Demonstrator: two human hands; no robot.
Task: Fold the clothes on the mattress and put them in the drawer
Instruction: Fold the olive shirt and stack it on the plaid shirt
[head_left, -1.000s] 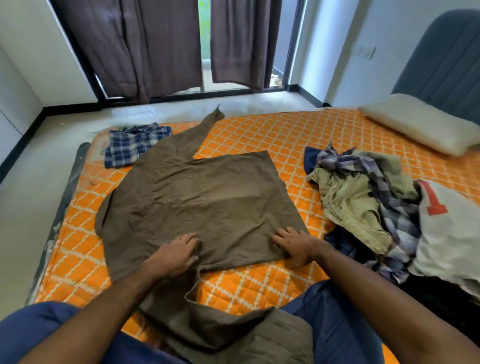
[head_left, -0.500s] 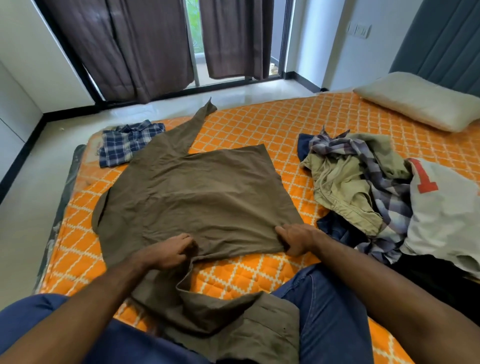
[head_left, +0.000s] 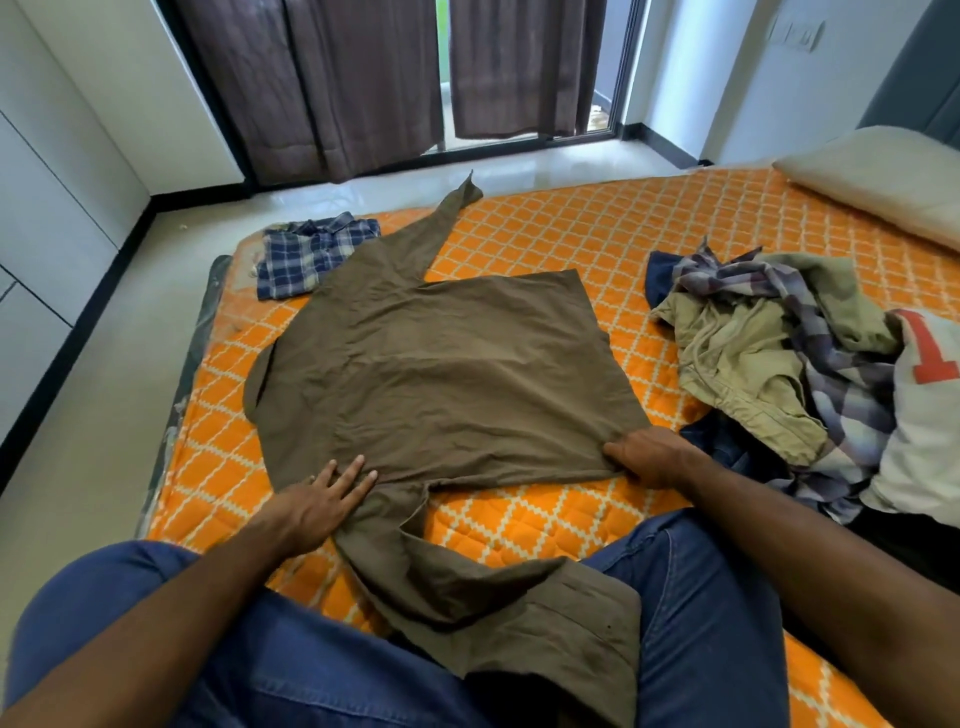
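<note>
My left hand (head_left: 326, 498) lay flat, fingers straight, on the brown shirt (head_left: 441, 374) spread across the mattress (head_left: 597, 234), while my right hand (head_left: 649, 457) pinched its near-right corner, sleeve trailing lapward.

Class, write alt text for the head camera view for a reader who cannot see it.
A seated person's left hand presses flat on a brown shirt spread over an orange mattress, while the right hand grips its corner. A folded plaid shirt lies beyond; unfolded clothes are piled at right.
</note>
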